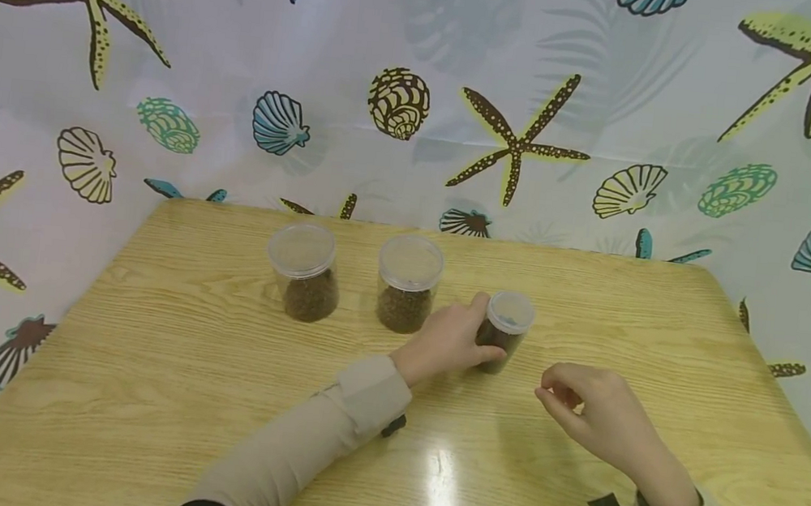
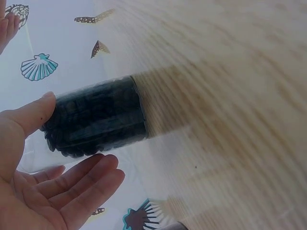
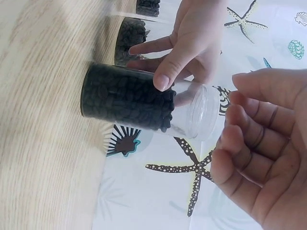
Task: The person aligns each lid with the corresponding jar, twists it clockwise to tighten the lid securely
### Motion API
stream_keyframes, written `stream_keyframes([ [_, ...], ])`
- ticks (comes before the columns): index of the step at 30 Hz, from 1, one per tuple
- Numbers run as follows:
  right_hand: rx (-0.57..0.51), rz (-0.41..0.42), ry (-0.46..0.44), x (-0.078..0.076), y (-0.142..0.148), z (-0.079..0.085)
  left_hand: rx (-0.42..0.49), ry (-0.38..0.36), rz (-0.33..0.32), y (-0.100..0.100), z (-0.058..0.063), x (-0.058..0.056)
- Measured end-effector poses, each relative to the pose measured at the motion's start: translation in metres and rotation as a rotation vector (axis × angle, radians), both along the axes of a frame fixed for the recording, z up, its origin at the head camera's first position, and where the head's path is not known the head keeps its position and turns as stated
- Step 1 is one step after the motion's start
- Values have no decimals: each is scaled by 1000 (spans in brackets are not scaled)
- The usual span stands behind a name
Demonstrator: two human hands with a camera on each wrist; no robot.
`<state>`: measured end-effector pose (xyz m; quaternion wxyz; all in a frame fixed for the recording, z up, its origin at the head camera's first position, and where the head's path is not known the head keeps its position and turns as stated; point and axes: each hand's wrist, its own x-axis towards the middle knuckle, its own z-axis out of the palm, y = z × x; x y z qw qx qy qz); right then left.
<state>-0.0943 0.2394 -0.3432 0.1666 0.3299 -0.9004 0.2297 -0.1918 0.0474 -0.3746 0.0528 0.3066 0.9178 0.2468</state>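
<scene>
A small clear jar (image 1: 512, 313) with a translucent lid stands upright on the table, mostly filled with dark seeds (image 3: 124, 98). My left hand (image 1: 447, 340) holds it from the left, the thumb on the near side and the fingers reaching round the far side. To the right of that jar, my right hand (image 1: 606, 411) hovers over the table with loosely bent fingers and nothing in them; it is apart from the jar. Two wider lidded jars, a left one (image 1: 309, 293) and a middle one (image 1: 405, 306), stand farther left, each partly filled with brownish-dark contents.
The wood-grain table (image 1: 182, 362) runs under all the jars. A white cloth (image 1: 354, 28) printed with starfish and shells hangs behind it and along both sides. The left sleeve (image 1: 314, 440) crosses the table's near half.
</scene>
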Motion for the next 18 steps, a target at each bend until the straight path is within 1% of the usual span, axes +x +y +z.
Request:
stream_keyframes([
  [4,1,1,9,0,0,0,15,1,13,5,-1,-3],
  [12,2,2,2,2,2,-2,57,-31,51,15,-5,-6],
  [18,-4,13,8,3,4,-4,83,-39,77,22,-6,-9],
])
